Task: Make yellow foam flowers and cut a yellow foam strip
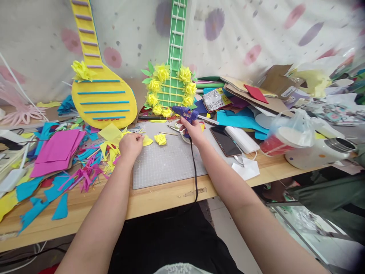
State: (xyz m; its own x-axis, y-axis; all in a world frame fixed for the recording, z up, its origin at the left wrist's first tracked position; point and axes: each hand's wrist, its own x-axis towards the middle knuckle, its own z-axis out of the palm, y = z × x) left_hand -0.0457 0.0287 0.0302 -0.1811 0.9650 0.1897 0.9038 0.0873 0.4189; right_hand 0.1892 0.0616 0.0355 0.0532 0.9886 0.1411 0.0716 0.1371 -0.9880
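Note:
My right hand [193, 130] is wrapped round the handle of a purple hot glue gun [186, 113], whose nozzle points left. From it a black cord [194, 167] runs over the table's front edge. My left hand [130, 146] is closed in a pinch at the left side of the grey cutting mat [162, 163]; what its fingers hold, if anything, I cannot make out. A yellow paper piece [147, 140] lies right beside those fingertips. Between both hands sits a crumpled yellow paper flower [160, 139]. Scissors [174, 128] lie partly hidden near the glue gun.
Behind stand a yellow guitar-shaped craft [104, 99] and a green one [176, 85] ringed with yellow flowers. Paper scraps [88, 167] and magenta sheets [57, 150] cover the left. At right are a phone [225, 140], a white power bank [242, 139], a cup [282, 140] and a bottle [319, 152].

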